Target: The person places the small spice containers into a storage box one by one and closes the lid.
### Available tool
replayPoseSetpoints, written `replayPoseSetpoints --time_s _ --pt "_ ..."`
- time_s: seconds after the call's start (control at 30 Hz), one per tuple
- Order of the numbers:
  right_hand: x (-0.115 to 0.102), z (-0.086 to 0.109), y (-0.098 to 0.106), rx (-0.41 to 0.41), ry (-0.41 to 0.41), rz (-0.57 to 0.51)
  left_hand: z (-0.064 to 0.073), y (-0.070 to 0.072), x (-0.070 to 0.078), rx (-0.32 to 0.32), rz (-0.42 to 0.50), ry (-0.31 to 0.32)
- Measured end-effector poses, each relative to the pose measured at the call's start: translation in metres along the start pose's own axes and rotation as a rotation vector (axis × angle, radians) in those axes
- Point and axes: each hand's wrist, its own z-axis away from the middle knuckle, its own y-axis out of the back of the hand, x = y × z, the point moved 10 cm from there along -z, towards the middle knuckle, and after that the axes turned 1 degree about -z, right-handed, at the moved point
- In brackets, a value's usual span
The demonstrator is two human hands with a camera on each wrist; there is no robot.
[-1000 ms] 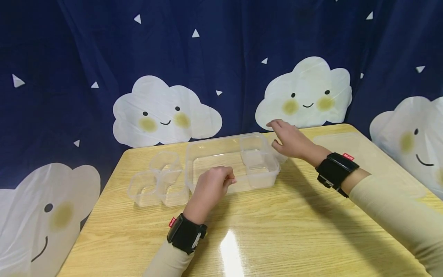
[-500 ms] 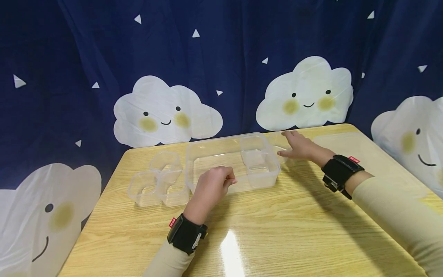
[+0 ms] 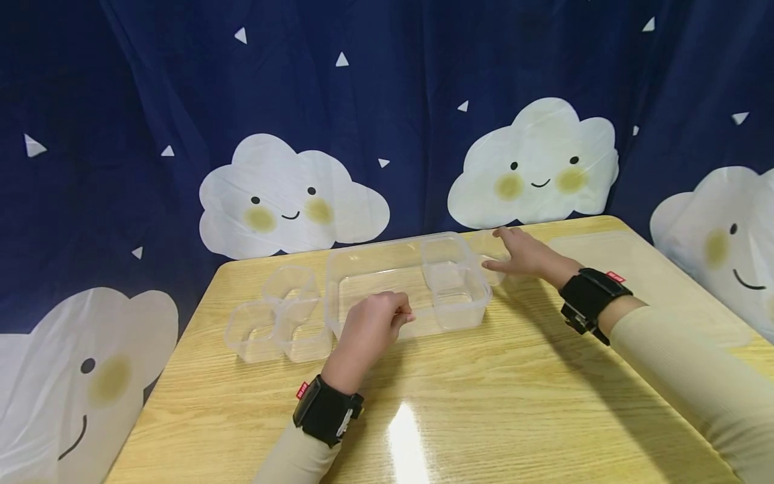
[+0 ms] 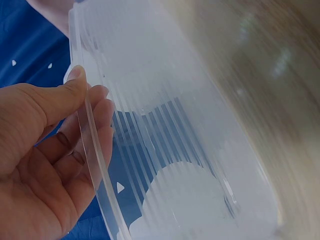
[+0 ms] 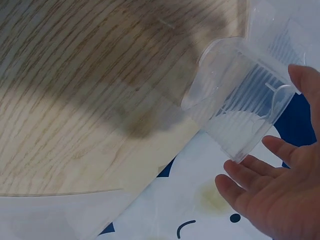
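Note:
A clear plastic storage box stands in the middle of the wooden table, with small clear cups set inside its right end. My left hand pinches the near rim of the box; in the left wrist view the thumb lies on one side of the rim and the fingers on the other. To the right of the box stands a loose small clear cup. My right hand spans it with spread fingers, thumb by one side of its rim and fingertips at the opposite side.
Several small clear cups stand clustered left of the box. A flat translucent sheet, like a lid, lies on the table's right side. A dark blue curtain with clouds hangs right behind the table's back edge.
My right hand has moved right and down from beside the box's right end to the loose cup, its fingers spreading around it. My left hand has stayed on the rim.

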Motion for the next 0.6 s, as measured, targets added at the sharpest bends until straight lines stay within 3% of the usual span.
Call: replayPoseSetpoints --time_s 0.23,0.43,0.6 --pt "0.004 0.001 0.003 0.033 -0.005 -0.03 -0.001 -0.001 0.0 0.017 0.01 -0.017" --pt "0.01 0.004 0.01 0.109 0.019 -0.028 -0.002 -0.001 0.0 0.032 0.026 -0.032" --pt "0.012 0.008 0.018 0.192 0.043 -0.007 -0.001 0.001 0.001 -0.035 0.004 -0.053"
